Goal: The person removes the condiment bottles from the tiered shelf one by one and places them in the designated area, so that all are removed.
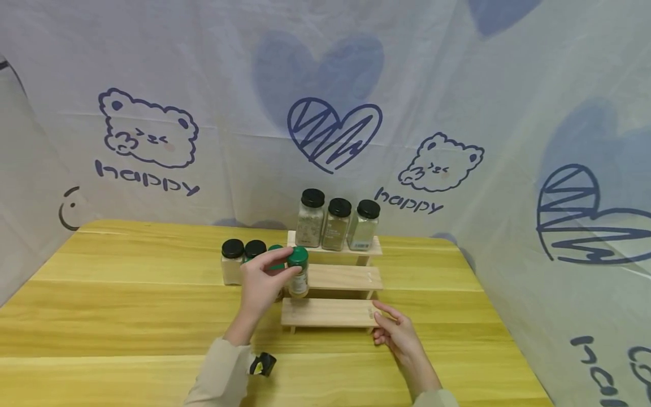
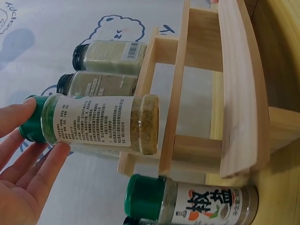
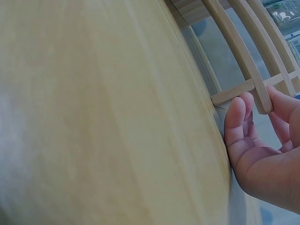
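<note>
My left hand (image 1: 260, 282) grips a green-capped spice jar (image 1: 299, 281) by its cap, above the left part of a three-step wooden rack (image 1: 328, 312). In the left wrist view the raised jar (image 2: 93, 120) shows a printed label and brownish contents at its base. My right hand (image 1: 402, 334) holds the right end of the rack's lowest step; in the right wrist view its fingers and thumb lie on either side of the step's end (image 3: 264, 101). On the top step stand three black-capped jars (image 1: 335, 226).
Left of the rack, on the wooden table (image 1: 127, 316), stand two black-capped jars (image 1: 233, 265) and another green-capped jar (image 2: 206, 201), partly behind my left hand in the head view. A patterned cloth (image 1: 229, 130) hangs behind the table.
</note>
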A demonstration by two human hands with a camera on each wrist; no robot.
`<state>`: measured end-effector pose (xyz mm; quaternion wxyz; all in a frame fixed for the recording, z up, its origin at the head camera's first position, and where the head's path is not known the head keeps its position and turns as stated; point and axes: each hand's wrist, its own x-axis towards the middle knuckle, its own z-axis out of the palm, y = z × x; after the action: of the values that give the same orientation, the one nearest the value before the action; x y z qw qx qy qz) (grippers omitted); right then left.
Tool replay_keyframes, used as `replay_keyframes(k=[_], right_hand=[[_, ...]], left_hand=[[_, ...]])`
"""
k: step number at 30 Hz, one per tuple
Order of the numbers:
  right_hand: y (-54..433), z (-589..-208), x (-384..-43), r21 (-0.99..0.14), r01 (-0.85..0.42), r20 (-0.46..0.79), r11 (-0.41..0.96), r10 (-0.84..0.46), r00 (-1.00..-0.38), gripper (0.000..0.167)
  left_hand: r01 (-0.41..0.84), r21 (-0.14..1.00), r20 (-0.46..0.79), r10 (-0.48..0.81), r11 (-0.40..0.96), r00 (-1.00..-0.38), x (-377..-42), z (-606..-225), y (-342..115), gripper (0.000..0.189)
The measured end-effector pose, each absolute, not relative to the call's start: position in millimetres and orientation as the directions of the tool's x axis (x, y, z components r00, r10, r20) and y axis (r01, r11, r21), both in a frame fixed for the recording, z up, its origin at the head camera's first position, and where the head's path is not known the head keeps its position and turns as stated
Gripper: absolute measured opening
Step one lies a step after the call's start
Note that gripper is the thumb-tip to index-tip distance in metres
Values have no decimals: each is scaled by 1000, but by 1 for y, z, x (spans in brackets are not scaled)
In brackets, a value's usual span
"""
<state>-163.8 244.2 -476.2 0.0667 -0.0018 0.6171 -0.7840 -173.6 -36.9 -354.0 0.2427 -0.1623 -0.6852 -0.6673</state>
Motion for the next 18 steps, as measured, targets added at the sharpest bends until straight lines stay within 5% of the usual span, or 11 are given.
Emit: replay_keyframes(k=[6, 18], right_hand=[[240, -470, -165, -961, 220, -225, -168, 6, -974, 42], [241, -468, -166, -948, 256, -263, -189, 14, -965, 39]], left_hand=[[484, 874, 485, -120, 43, -866, -171, -355, -45, 30], [538, 840, 542, -160, 74, -825, -176, -370, -64, 31]])
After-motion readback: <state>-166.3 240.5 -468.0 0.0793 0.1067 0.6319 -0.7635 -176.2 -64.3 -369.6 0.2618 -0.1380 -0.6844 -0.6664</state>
